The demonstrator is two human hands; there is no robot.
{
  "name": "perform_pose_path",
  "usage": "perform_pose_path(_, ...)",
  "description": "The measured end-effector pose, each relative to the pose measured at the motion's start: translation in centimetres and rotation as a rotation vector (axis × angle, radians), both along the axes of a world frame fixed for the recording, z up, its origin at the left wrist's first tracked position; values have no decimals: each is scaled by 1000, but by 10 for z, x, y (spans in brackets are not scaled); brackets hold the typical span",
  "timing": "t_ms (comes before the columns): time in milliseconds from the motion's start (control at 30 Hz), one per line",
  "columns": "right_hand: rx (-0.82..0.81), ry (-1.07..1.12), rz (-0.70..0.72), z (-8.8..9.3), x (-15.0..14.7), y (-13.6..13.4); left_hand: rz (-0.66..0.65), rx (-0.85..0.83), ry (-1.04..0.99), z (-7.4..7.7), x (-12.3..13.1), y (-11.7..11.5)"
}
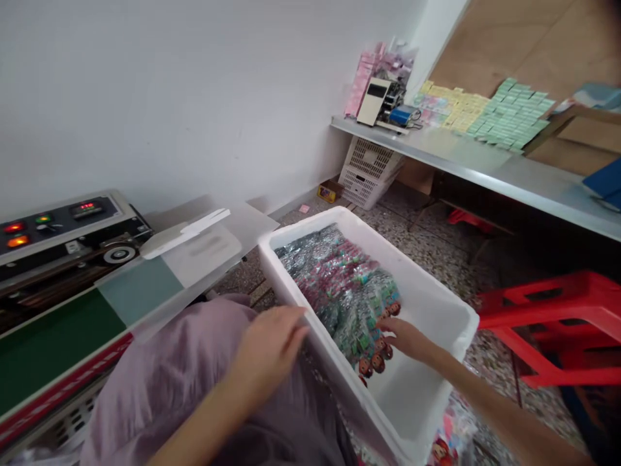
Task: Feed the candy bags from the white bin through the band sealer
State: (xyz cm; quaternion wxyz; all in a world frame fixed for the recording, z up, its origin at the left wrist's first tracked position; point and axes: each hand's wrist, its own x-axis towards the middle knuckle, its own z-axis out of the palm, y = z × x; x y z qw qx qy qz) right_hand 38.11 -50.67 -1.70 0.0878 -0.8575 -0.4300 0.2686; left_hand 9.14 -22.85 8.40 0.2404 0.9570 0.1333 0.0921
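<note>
My left hand is slightly blurred beside the near long wall of a white plastic tub. Its fingers are stretched out and hold nothing, with the tips close to the rim. Inside the tub, shiny clear-wrapped packets lie in overlapping rows, with pink, green and dark colours. Brown-haired cartoon heads show at the ends of the packets nearest me. My right hand reaches in over the tub's right side. Its fingers are apart at the ends of these packets and touch them; no packet is visibly lifted.
To the left stands a sealing machine with lit controls and a green belt. A red stool is right of the tub. On the back table are another machine, green stacks and a cardboard box. White crates sit below.
</note>
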Motion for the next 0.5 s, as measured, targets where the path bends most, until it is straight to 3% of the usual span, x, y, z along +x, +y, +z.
perform_pose_path(100, -37, -94, 158, -11, -9, 18, -274, 109, 269, -11, 86, -48)
perform_pose_path(167, -61, -156, 240, -15, -8, 28, -288, 161, 423, -29, 122, -67)
perform_pose_path(300, -103, -276, 328, -16, 9, 39, -149, 188, 528, -58, 156, -72)
perform_pose_path(400, -97, -330, 386, -18, 23, 47, -62, 192, 601, -67, 174, -66)
perform_pose_path(500, -80, -390, 468, -24, 31, 61, -55, 176, 673, -74, 187, -68)
